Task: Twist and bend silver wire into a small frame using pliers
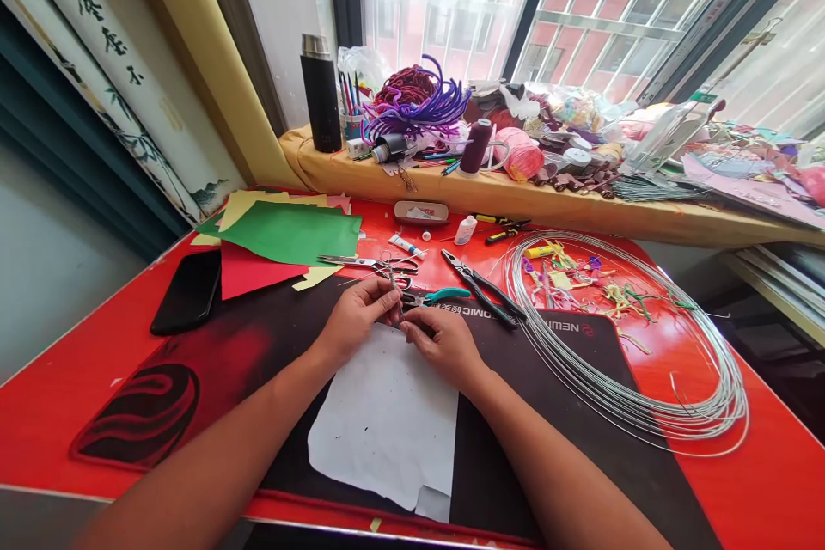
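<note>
My left hand (369, 307) and my right hand (444, 339) meet over the top of a white sheet of paper (387, 421). Between thumb and fingers, both pinch a thin, dark twisted piece (395, 284) that looks like wire; its exact kind is too small to make out. Just beyond my fingers lie scissors (367, 264) and teal-handled pliers (448, 295), partly hidden by the hands. Long black-handled pliers (483, 288) rest to the right of my right hand. The paper lies on a black and red desk mat (245, 395).
A large coil of silver wire (709, 412) lies right, around paper scraps (567, 275). Coloured sheets (290, 230) and a black phone (186, 292) are at left. Glue bottle (465, 230) and tube (407, 247) stand behind. The crowded sill holds a black flask (320, 99) and yarn (519, 153).
</note>
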